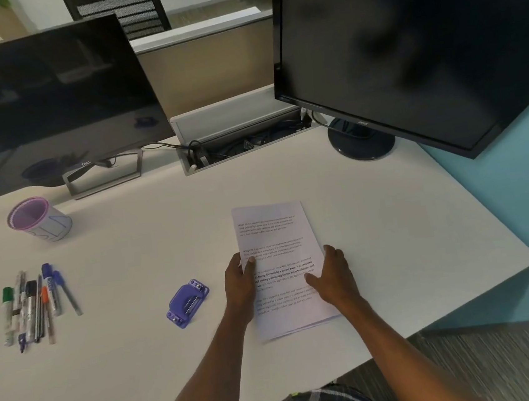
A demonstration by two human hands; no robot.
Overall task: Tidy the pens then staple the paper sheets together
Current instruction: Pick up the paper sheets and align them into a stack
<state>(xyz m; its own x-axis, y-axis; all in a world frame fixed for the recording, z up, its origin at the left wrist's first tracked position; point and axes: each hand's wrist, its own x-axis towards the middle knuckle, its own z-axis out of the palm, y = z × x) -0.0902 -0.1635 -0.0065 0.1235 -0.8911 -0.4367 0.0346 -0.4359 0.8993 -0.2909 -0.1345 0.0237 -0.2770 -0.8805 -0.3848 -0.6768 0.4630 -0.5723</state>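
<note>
**Paper sheets held at both edges**

The paper sheets (277,241) are laid flat mid-bench (389,220). The left edge is pinched by the left hand (241,284), thumb on top. The right edge is touched by the right hand (334,274), fingers (330,251) relaxed and straight. The pens (31,306) are heaped far left.

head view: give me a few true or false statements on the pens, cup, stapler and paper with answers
1. The pens lie on the desk, outside the pen cup. True.
2. The stapler sits on top of the paper sheets. False: it lies on the desk to their left, apart from them.
3. The left hand and the right hand both touch the paper sheets. True.
4. The left monitor shows a lit picture. False: its screen is dark.
</note>
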